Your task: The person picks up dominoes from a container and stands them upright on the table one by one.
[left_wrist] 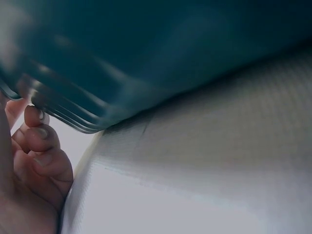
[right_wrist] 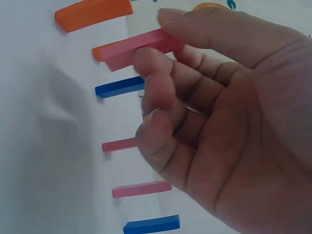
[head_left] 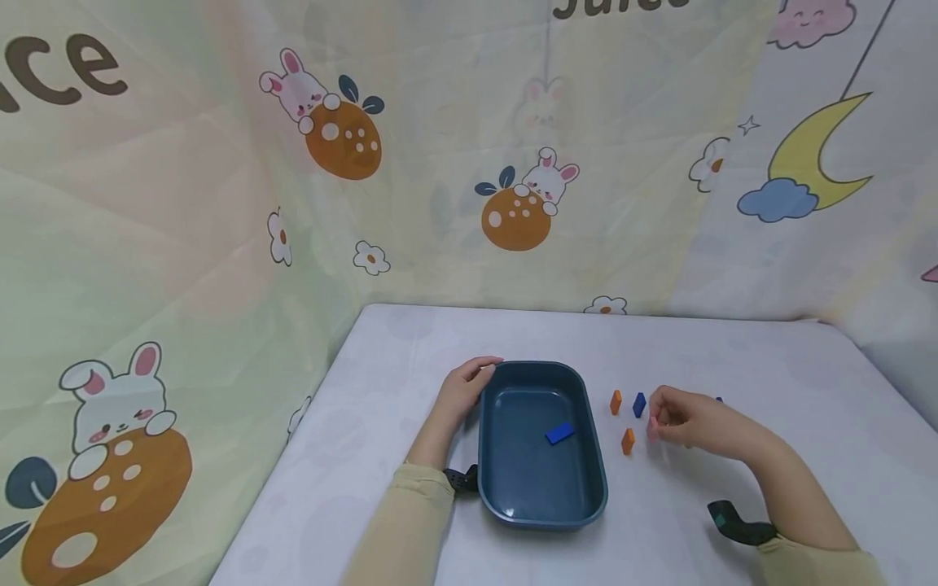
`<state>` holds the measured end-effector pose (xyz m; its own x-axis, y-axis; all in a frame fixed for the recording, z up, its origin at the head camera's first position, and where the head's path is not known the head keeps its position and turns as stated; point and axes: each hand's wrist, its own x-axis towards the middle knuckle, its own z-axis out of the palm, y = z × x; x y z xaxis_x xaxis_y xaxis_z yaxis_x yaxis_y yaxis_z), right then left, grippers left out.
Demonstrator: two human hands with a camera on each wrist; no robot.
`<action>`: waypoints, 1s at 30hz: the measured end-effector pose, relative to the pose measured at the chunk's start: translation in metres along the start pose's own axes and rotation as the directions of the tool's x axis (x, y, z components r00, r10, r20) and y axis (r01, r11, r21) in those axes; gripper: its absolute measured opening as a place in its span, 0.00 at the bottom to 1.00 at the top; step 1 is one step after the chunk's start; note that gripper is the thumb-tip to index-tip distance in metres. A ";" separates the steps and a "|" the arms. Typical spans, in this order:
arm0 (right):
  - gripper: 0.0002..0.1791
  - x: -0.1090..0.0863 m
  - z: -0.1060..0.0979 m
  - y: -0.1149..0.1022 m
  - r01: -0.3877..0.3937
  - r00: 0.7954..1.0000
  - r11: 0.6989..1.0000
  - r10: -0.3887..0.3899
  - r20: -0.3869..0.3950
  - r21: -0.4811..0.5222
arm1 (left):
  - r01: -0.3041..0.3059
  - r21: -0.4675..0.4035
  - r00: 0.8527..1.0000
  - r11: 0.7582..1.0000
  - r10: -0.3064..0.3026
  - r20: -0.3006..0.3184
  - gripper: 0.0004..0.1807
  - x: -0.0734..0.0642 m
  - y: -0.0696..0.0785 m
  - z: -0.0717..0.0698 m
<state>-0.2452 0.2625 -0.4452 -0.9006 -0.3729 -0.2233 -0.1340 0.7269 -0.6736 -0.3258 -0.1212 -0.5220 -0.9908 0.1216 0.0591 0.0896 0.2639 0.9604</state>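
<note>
A dark blue-green tray (head_left: 542,505) rests on the table, with a flat blue block (head_left: 560,433) lying inside it. My left hand (head_left: 463,389) grips the tray's far left corner; in the left wrist view its curled fingers (left_wrist: 46,139) lie against the outer wall. Right of the tray, my right hand (head_left: 692,419) pinches a pink block (right_wrist: 139,47) between thumb and fingers. Close by stand two orange blocks (head_left: 628,441) and a blue block (head_left: 640,405).
Beyond the held block, the right wrist view shows a row with two more pink blocks (right_wrist: 141,188) and another blue block (right_wrist: 152,224). My right hand partly hides this row in the head view. A white cloth covers the table (head_left: 425,334), and a printed curtain (head_left: 432,122) hangs behind it.
</note>
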 end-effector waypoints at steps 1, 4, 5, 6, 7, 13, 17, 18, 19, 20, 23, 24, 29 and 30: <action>0.13 0.001 0.001 0.001 -0.004 1.000 1.000 0.004 0.004 -0.013 | 0.001 0.003 1.000 1.000 -0.001 -0.001 0.15 0.000 0.000 0.000; 0.11 0.002 0.004 0.004 -0.020 1.000 0.999 0.020 0.003 -0.034 | -0.003 0.007 1.000 1.000 0.003 -0.001 0.16 0.000 0.001 0.000; 0.11 0.003 0.005 0.005 -0.022 1.000 0.999 0.022 0.005 -0.034 | -0.004 0.010 1.000 1.000 0.004 -0.002 0.16 0.001 0.001 0.000; 0.11 0.003 0.005 0.006 -0.022 1.000 0.999 0.023 0.006 -0.034 | -0.005 0.013 1.000 1.000 0.005 -0.003 0.16 0.001 0.001 0.000; 0.10 0.004 0.006 0.006 -0.022 1.000 0.999 0.022 0.010 -0.033 | -0.007 0.016 1.000 1.000 0.007 -0.002 0.16 0.001 0.001 0.000; 0.10 0.005 0.009 0.010 -0.006 1.000 0.998 0.008 0.027 -0.061 | -0.014 0.019 1.000 1.000 0.014 0.003 0.17 0.000 0.001 0.000; 0.11 0.006 0.009 0.012 0.003 0.999 0.998 -0.001 0.037 -0.068 | -0.015 0.008 1.000 1.000 0.015 0.004 0.16 0.000 0.001 -0.001; 0.12 0.006 0.009 0.013 0.000 0.999 0.998 0.003 0.040 -0.069 | -0.014 0.006 1.000 1.000 0.014 0.003 0.16 0.000 0.001 -0.001; 0.13 0.007 0.008 0.014 -0.002 0.999 0.997 0.005 0.045 -0.071 | -0.014 0.006 1.000 1.000 0.014 0.001 0.16 0.000 0.002 -0.001; 0.13 0.007 0.008 0.015 0.000 0.999 0.998 0.004 0.049 -0.069 | -0.012 0.004 1.000 1.000 0.012 0.001 0.16 -0.001 0.002 -0.001; 0.14 0.008 0.009 0.017 -0.002 0.998 0.998 0.005 0.059 -0.055 | -0.010 0.005 1.000 1.000 0.010 0.001 0.16 -0.001 0.002 -0.001; 0.15 0.008 0.009 0.017 -0.003 0.998 0.999 0.006 0.062 -0.048 | -0.010 0.004 1.000 1.000 0.010 0.002 0.16 -0.001 0.002 -0.001; 0.14 0.005 0.008 0.015 -0.030 0.997 0.999 0.033 0.066 -0.041 | -0.008 0.013 1.000 1.000 0.008 0.000 0.16 0.000 0.001 0.000; 0.14 0.004 0.007 0.014 -0.038 0.997 0.998 0.040 0.066 -0.042 | -0.008 0.017 1.000 1.000 0.008 0.000 0.16 0.000 0.000 0.000</action>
<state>-0.2481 0.2670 -0.4601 -0.8758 -0.3808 -0.2965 -0.1174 0.7640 -0.6344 -0.3259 -0.1212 -0.5215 -0.9901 0.1232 0.0667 0.0991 0.2792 0.9551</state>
